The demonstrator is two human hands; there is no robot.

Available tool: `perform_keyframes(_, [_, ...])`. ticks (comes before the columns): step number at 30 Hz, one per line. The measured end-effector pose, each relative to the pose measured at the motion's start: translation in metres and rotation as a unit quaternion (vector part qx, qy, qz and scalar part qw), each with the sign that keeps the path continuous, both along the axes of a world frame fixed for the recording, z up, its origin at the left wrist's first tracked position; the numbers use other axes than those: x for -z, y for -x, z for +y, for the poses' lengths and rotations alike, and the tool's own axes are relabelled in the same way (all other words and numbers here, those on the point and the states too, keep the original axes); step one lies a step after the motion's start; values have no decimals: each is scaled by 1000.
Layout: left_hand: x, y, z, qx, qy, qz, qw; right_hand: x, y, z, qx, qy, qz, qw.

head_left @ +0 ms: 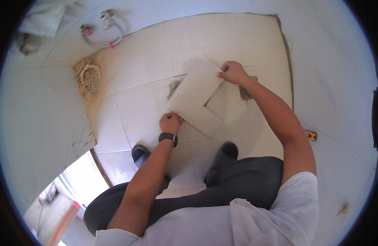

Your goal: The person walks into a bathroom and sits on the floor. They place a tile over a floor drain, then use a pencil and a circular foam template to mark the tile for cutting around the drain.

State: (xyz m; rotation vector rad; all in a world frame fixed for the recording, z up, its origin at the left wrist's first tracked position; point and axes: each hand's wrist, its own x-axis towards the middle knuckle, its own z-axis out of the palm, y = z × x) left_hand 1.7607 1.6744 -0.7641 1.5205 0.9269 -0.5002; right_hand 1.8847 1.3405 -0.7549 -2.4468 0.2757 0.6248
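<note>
A beige, L-shaped cut floor tile [196, 88] lies at a slant above or on the tiled floor; I cannot tell whether it touches. My left hand [171, 122], with a black band on its wrist, pinches the tile's near left edge. My right hand [233, 73] grips its far right corner between thumb and fingers. A notch opens in the tile's right side. Beyond its left edge shows part of a dark rough patch [175, 87] in the floor. Another dark patch [247, 89] is partly hidden by my right forearm.
A round pipe opening [89, 76] sits in sandy rubble at the floor's left corner. A flexible hose with metal fittings [108, 19] hangs at the far left wall. My slippered feet [141, 155] stand close to the tile. An orange and black tool [311, 135] is at the right.
</note>
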Motion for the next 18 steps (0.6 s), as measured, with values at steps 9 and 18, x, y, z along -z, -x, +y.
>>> perform_keyframes(9, [-10,1,-8,0,-30,10,999,-14,-6,5,-3,-33,-22,999])
perform_keyframes(18, [-6,10,0,6,-40,8,999,-6,-2,8,-30,-29,-18,999])
